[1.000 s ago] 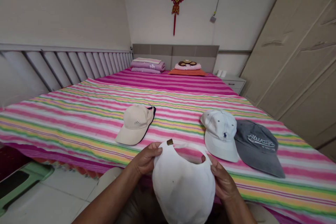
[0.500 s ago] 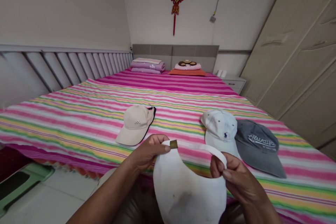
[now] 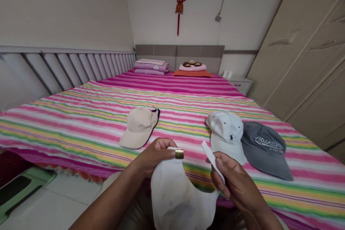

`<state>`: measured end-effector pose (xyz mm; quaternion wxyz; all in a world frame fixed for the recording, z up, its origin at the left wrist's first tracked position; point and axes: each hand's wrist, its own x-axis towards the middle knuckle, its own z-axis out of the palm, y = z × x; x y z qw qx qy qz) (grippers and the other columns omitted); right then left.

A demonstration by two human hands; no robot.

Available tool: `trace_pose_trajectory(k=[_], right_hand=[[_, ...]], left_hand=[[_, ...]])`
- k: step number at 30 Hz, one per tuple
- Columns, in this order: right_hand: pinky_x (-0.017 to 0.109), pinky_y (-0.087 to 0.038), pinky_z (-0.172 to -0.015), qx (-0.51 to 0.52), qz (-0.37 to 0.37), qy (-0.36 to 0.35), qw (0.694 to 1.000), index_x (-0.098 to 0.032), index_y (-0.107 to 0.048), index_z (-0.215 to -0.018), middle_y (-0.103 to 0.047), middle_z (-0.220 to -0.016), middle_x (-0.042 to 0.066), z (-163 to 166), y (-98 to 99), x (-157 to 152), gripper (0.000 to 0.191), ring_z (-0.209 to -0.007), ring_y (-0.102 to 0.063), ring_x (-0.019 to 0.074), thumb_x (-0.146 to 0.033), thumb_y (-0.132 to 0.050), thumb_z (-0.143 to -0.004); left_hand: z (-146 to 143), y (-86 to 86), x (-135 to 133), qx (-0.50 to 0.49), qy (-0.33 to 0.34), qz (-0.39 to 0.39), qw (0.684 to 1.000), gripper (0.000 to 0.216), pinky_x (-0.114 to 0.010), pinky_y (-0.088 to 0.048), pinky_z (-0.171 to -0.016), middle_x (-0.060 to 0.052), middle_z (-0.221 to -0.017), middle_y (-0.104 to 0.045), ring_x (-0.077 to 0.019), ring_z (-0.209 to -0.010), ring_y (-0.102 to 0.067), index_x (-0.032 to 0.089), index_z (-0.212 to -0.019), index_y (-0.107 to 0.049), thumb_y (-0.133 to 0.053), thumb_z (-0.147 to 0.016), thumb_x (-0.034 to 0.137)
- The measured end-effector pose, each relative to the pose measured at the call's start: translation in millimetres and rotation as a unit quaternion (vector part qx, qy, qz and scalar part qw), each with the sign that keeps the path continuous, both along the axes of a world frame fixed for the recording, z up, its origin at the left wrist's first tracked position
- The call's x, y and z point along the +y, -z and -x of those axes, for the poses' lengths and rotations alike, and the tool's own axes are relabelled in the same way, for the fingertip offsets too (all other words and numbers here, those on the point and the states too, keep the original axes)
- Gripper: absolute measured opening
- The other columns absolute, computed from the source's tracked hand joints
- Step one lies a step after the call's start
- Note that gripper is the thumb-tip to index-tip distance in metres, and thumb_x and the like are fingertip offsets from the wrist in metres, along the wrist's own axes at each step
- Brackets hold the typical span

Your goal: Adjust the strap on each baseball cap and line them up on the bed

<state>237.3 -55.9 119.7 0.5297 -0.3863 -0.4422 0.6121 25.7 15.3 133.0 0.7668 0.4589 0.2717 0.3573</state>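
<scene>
A white cap (image 3: 183, 201) hangs between my hands at the bed's near edge, its back opening facing up. My left hand (image 3: 159, 154) is closed on the cap's left edge, right beside the brass-coloured buckle (image 3: 179, 154). Between the thumb and fingers of my right hand (image 3: 229, 176) is the cap's loose white strap (image 3: 211, 156), its free end pointing up and left, apart from the buckle. Beyond my hands a beige cap (image 3: 141, 125) lies on the left. To the right, a pale cap with a small dark logo (image 3: 228, 133) touches a grey cap with white lettering (image 3: 265, 149).
The bed has a striped cover (image 3: 81, 115). Folded purple bedding (image 3: 151, 67) and a pink-and-orange stack (image 3: 192, 70) lie by the headboard (image 3: 199, 55). A green stool (image 3: 29, 190) stands low on the left. A nightstand (image 3: 241, 84) and a wardrobe (image 3: 302, 54) are on the right.
The strap's end, earlier curving across toward the buckle, now stands free and straight in my right hand. My right hand has shifted slightly left. The buckle has tilted and shines more.
</scene>
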Motion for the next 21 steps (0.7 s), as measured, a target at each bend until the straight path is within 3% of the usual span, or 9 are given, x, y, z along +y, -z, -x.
trace_pose_trajectory(k=[3,6,9,21], right_hand=[[0.019,-0.015,-0.035,-0.082,0.011,0.005,0.997,-0.016,-0.053,-0.064,-0.049,-0.046,-0.005,4.3,-7.1,2.1,0.031,-0.031,-0.025,0.0023,-0.045,-0.060,-0.071],[0.019,-0.013,-0.035,-0.137,-0.003,0.011,0.990,-0.015,-0.051,-0.056,-0.037,-0.043,-0.007,9.1,-13.8,4.6,0.035,-0.036,-0.021,0.0029,-0.045,-0.065,-0.065],[0.019,-0.011,-0.036,-0.148,-0.024,0.018,0.989,-0.015,-0.051,-0.054,-0.032,-0.044,-0.008,14.1,-17.6,6.6,0.034,-0.040,-0.019,0.0037,-0.043,-0.067,-0.062],[0.020,-0.015,-0.039,-0.157,-0.017,0.006,0.987,-0.015,-0.051,-0.054,-0.034,-0.045,-0.007,21.6,-18.3,12.8,0.031,-0.042,-0.021,0.0050,-0.041,-0.065,-0.062]], left_hand=[[0.1,4.2,-0.6,-0.016,0.014,0.023,1.000,0.024,-0.018,-0.038,-0.043,-0.002,-0.054,-0.061,-0.0073,-0.043,-0.051,0.009,-0.065,-0.063,-0.077,-0.052,0.025],[-0.2,8.6,-0.6,-0.042,0.031,0.044,0.998,0.022,-0.019,-0.040,-0.044,-0.003,-0.054,-0.062,-0.0084,-0.044,-0.052,0.009,-0.065,-0.065,-0.076,-0.053,0.024],[-0.6,13.6,0.0,-0.047,0.036,0.054,0.997,0.021,-0.019,-0.040,-0.044,-0.004,-0.054,-0.063,-0.0089,-0.043,-0.053,0.009,-0.064,-0.065,-0.076,-0.053,0.023],[-0.7,19.0,-0.1,-0.048,0.046,0.063,0.996,0.020,-0.018,-0.037,-0.042,-0.003,-0.054,-0.063,-0.0083,-0.043,-0.052,0.010,-0.065,-0.065,-0.076,-0.053,0.022]])
